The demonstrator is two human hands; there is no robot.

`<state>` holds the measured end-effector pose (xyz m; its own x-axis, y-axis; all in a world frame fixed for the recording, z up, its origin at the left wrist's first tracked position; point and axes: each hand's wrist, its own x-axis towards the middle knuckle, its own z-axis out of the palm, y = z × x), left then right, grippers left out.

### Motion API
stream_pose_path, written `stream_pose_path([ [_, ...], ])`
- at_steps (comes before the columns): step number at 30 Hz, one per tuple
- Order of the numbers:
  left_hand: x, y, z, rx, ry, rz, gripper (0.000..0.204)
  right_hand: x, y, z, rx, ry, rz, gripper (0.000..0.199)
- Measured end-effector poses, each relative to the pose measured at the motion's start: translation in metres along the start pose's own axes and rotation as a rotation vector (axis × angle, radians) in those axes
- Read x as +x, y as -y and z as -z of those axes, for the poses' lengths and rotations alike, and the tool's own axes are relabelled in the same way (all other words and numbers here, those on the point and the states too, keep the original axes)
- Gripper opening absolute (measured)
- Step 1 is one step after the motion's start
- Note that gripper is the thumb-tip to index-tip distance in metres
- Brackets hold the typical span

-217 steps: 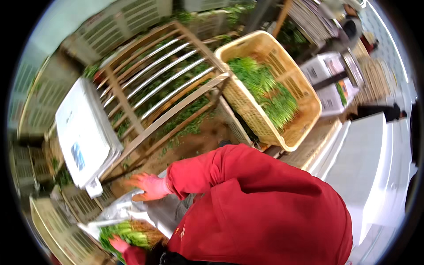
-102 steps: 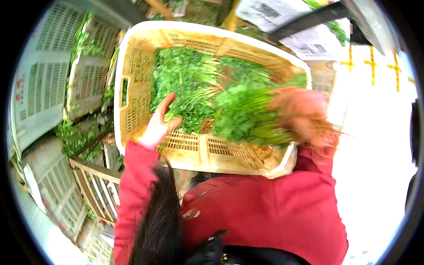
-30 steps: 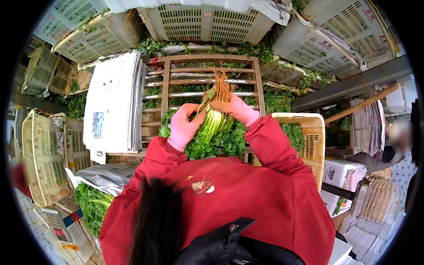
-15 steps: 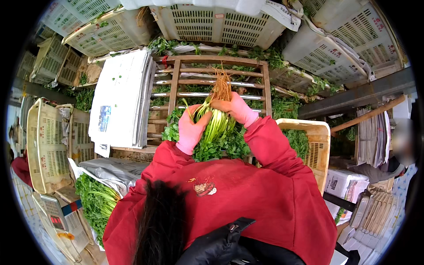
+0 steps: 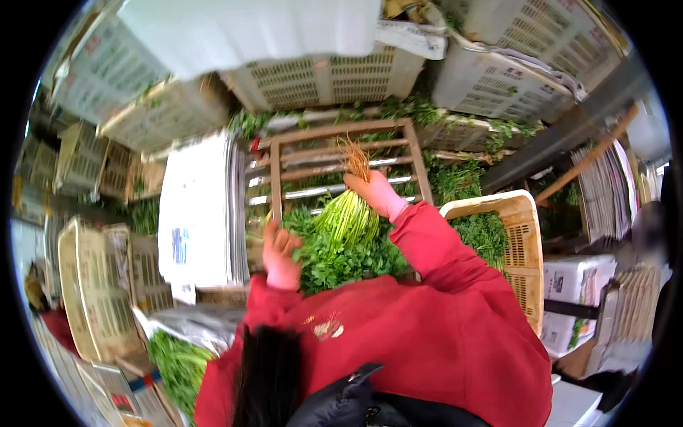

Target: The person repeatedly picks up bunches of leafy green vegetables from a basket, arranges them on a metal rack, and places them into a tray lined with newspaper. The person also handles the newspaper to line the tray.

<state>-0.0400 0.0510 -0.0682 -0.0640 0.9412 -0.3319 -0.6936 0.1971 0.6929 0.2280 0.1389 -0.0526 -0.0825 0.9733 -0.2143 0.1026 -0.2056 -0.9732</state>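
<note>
My right hand [image 5: 376, 193], in a pinkish glove with browned fingertips, grips a bunch of leafy green celery-like stalks [image 5: 346, 219] just below its stringy brown roots [image 5: 355, 158]. The roots point away from me and the leaves spread toward my chest. Left of the bunch and apart from its stalks is my left hand [image 5: 281, 255], in the same kind of glove. Its fingers are curled and somewhat blurred; a thin pale strip shows by the fingertips, too smeared to name. Beneath lies a slatted wooden rack [image 5: 276, 181].
A stack of newspapers [image 5: 199, 213] lies left of the rack. At right stands a yellowish plastic crate [image 5: 526, 213] with greens inside. White slotted crates [image 5: 320, 78] line the far side. More greens [image 5: 178, 370] lie at lower left, near a scale [image 5: 119, 395].
My left hand has left the stalks and moved left and nearer to me. My right hand still holds the bunch by the root end. The whole view has tilted slightly.
</note>
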Motion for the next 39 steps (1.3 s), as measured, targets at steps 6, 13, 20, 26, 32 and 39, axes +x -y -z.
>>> stream_pose_path([
  [6, 0.001, -0.076, 0.102, 0.854, -0.117, -0.097, 0.030, 0.033, -0.063, 0.046, 0.266, -0.288, -0.147, 0.046],
  [13, 0.017, -0.025, -0.274, 0.954, 1.007, -0.509, 0.080, 0.040, -0.038, -0.024, -0.080, -0.080, 0.430, 0.042],
  [20, 0.026, 0.054, -0.116, 1.707, 0.726, -0.522, 0.104, -0.022, -0.057, 0.019, 0.266, -0.062, 0.037, 0.040],
  [26, -0.024, 0.015, -0.143, 1.305, 0.615, -0.779, 0.090, -0.025, 0.007, 0.030, -0.154, -0.022, 0.112, 0.033],
  [32, -0.075, -0.046, -0.067, 0.837, 0.289, -0.745, 0.071, -0.026, 0.176, 0.053, -0.487, -0.490, 0.873, 0.037],
  [39, -0.092, -0.055, -0.018, 0.904, 0.413, -0.573, 0.049, 0.021, 0.101, 0.045, -0.679, -0.520, 0.186, 0.046],
])
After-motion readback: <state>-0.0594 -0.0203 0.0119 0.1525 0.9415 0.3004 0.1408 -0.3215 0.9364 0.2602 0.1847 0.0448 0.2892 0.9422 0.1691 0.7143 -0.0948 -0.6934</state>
